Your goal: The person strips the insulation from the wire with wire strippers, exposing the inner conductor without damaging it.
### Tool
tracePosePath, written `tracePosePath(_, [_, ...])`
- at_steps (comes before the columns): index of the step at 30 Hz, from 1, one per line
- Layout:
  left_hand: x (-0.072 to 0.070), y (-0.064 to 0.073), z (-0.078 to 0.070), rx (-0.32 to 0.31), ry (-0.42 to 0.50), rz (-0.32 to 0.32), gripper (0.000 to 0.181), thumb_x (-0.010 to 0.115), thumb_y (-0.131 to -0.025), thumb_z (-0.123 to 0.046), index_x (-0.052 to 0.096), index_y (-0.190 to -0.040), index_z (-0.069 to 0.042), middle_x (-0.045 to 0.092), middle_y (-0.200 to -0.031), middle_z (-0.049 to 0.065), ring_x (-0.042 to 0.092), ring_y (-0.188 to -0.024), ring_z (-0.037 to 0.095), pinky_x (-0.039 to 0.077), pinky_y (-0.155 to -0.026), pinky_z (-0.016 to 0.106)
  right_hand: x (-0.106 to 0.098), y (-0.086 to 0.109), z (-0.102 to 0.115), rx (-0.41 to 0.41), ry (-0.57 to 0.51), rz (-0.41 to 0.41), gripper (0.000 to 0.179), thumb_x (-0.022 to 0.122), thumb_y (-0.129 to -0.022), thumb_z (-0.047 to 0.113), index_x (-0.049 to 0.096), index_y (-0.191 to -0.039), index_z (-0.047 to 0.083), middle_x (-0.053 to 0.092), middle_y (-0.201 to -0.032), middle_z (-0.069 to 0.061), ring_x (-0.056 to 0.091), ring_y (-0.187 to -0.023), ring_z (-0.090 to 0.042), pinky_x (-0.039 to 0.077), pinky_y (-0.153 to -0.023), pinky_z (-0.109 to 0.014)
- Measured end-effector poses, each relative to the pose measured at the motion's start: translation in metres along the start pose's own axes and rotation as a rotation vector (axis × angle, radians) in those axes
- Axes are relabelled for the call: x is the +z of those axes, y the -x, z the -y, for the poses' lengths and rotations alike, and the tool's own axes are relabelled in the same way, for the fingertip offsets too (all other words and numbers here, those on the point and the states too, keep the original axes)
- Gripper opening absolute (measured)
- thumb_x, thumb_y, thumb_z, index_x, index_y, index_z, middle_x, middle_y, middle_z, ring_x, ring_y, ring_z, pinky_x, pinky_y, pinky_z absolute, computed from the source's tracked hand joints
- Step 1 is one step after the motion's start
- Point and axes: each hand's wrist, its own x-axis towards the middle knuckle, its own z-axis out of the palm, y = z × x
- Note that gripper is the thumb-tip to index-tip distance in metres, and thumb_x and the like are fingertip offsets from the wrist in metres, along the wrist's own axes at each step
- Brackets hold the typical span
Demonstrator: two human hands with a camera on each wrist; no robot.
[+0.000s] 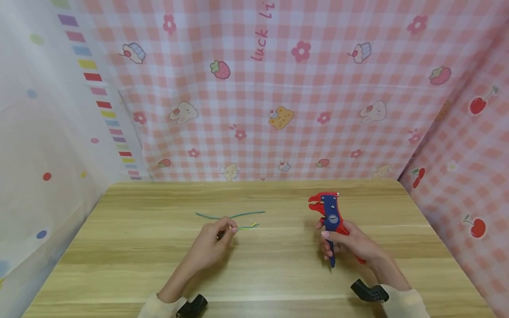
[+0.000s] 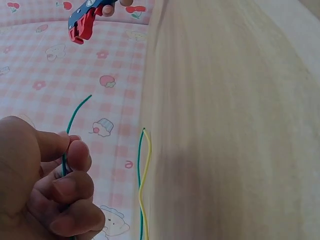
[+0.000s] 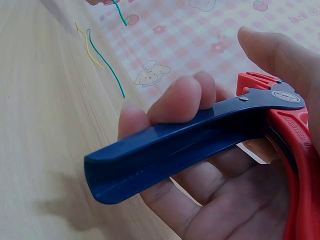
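Between thumb and index finger, my left hand [image 1: 212, 242] pinches a green wire [image 2: 73, 117], whose free end sticks out beyond the fingertips. Its other fingers are curled; part of the wire is hidden by them. On the tabletop close by lie another green wire [image 2: 139, 175] and a yellow wire [image 2: 142, 187], side by side. To the right, my right hand [image 1: 355, 245] holds a red and blue wire stripper [image 1: 332, 214] upright. Fingers wrap round its blue handle [image 3: 150, 150]. The tool's red jaws point left and stand apart with nothing between them.
Both arms reach over a light wooden table [image 1: 270, 278]. A pink checked curtain [image 1: 254, 132] hangs behind its far edge, with cloth at the left and right sides too. Black devices sit on both wrists by the pale sleeves [image 1: 403, 302].
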Motion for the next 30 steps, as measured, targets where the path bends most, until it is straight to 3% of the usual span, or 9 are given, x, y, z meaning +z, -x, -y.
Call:
tracePosePath(9, [-0.002,-0.007,-0.005,-0.001,0.038,0.024,0.011,0.059,-0.105,-0.014,0.067,-0.098,-0.008,0.049,-0.062,-0.011,0.041,-0.054,-0.001,0.034,-0.051,0.018,0.002,-0.002,0.005,-0.016,-0.002,-0.004,0.018,0.050,-0.108,0.012,0.053,-0.126,0.009,0.064,-0.084,-0.001,0.066,-0.073,-0.015,0.062,-0.079,-0.044])
tracePosePath(14, [-0.003,-0.010,-0.009,-0.009,0.038,0.018,0.010,0.058,-0.105,-0.018,0.066,-0.099,-0.016,0.051,-0.062,-0.010,0.041,-0.052,0.000,0.034,-0.049,0.019,0.005,-0.006,0.007,-0.024,-0.004,0.003,0.019,0.050,-0.108,0.011,0.051,-0.127,0.006,0.064,-0.084,-0.002,0.067,-0.073,-0.016,0.062,-0.079,-0.046])
tracePosePath(22, [-0.003,-0.019,-0.018,0.039,0.063,0.015,0.011,0.059,-0.105,-0.014,0.066,-0.098,-0.018,0.052,-0.061,-0.010,0.040,-0.051,-0.001,0.031,-0.050,0.017,0.010,-0.012,0.012,-0.048,0.002,0.027,0.018,0.054,-0.106,0.009,0.053,-0.123,0.006,0.065,-0.083,-0.001,0.068,-0.072,-0.015,0.063,-0.076,-0.046])
tracePosePath(30, [0.002,-0.026,-0.025,0.045,0.076,0.019,0.009,0.059,-0.105,-0.017,0.066,-0.100,-0.016,0.060,-0.064,0.008,0.042,-0.052,0.000,0.031,-0.050,0.017,0.014,-0.015,0.015,-0.068,-0.023,0.066,0.018,0.054,-0.105,0.006,0.053,-0.123,0.007,0.064,-0.085,-0.001,0.068,-0.073,-0.015,0.063,-0.077,-0.045])
